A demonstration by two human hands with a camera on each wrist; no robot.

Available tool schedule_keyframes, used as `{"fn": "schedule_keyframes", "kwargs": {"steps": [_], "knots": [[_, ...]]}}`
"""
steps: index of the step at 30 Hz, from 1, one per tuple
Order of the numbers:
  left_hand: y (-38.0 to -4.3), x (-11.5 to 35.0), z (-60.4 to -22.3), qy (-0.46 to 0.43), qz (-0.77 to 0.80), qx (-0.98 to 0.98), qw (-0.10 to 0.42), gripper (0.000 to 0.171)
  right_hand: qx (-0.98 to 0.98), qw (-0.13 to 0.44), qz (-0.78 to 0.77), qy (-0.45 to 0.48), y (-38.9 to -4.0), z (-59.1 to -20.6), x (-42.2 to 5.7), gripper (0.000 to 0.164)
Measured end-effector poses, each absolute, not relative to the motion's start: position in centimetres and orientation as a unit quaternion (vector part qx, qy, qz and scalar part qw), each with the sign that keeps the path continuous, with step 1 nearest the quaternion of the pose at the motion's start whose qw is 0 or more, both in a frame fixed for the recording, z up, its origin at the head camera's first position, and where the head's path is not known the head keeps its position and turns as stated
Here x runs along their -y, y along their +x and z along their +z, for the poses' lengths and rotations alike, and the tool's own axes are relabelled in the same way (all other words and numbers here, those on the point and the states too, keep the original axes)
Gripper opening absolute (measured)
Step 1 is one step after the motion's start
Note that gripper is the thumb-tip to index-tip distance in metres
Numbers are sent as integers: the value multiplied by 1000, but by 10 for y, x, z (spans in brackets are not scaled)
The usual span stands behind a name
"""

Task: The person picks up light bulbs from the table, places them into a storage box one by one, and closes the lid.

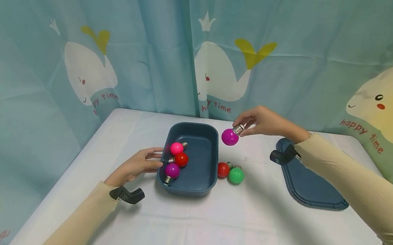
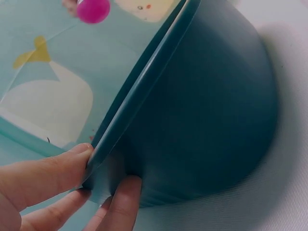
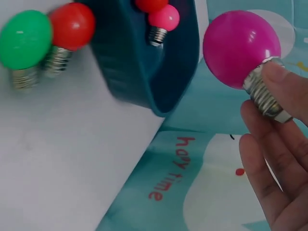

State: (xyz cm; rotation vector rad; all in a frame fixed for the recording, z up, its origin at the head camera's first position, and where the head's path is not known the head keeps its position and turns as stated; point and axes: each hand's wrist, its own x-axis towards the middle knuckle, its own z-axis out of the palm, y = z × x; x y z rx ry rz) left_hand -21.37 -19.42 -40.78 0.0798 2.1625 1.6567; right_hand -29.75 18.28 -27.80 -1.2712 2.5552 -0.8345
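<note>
A magenta light bulb (image 1: 230,137) hangs in my right hand (image 1: 259,121), its silver screw base pinched between thumb and fingers (image 3: 262,159), globe tipped down-left. It is above the table, just right of a dark blue bin (image 1: 192,194). My left hand (image 1: 138,166) grips the bin's left rim, thumb at the edge and fingers against the outer wall (image 2: 207,110). Along the bin's left side lie a pink bulb (image 1: 176,148), a red bulb (image 1: 181,159) and a purple bulb (image 1: 172,170). Outside its right wall rest another red bulb (image 1: 223,170) and a green bulb (image 1: 236,175).
A shallow dark blue tray (image 1: 318,191) lies on the right of the white table (image 1: 228,229), partly under the right forearm. A whale-print curtain (image 1: 160,55) hangs behind the table and on the left. Each wrist wears a black strap.
</note>
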Motion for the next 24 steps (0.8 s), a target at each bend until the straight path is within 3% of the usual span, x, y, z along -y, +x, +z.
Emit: {"fn": "schedule_keyframes", "kwargs": {"steps": [24], "knots": [[-214,192,-409,23,600,-774,202,64,-839,196,-264,-434,-343,-321,-80,23]]}}
